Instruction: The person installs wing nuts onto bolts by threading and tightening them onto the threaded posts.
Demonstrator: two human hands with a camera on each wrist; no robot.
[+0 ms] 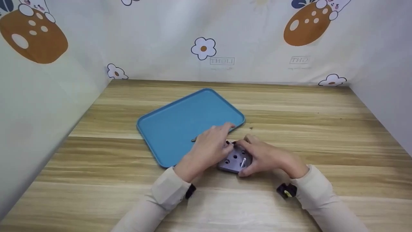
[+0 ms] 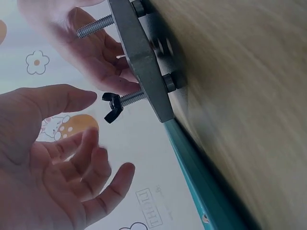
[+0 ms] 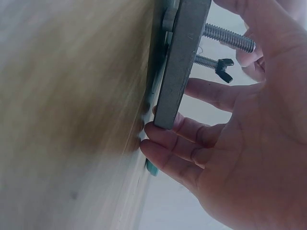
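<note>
- at the far left, a pale wall [image 1: 42, 103] carries a printed orange fruit, and under it begins the wooden table [image 1: 70, 180].
- next comes the blue tray [image 1: 186, 116], which lies turned at an angle on the table; a small brass-coloured piece [image 1: 193, 139] shows near my left hand, and part of it is hidden.
- my left hand [image 1: 209, 145] reaches over the near right side of the tray. its fingers are loosely bent and spread, and they grip nothing. in the left wrist view, the thumb is just beside the black wing nut [image 2: 114, 101], with a small gap between.
- this wing nut sits on one threaded bolt, near the far edge of the grey metal plate [image 1: 233, 163]. the plate is flat, just beside the tray, between my two hands, and has several round holes. the bolt heads are on its underside; i cannot tell if they touch the table.
- a bare bolt [image 1: 243, 162] rises at the near right part of the plate, without a nut.
- my right hand [image 1: 265, 156] holds the plate by its right side, with the thumb at the near corner and the fingers bent around the edge.
- a black device [image 1: 286, 190] is at my right wrist, beside the pale sleeve [image 1: 313, 187].
</note>
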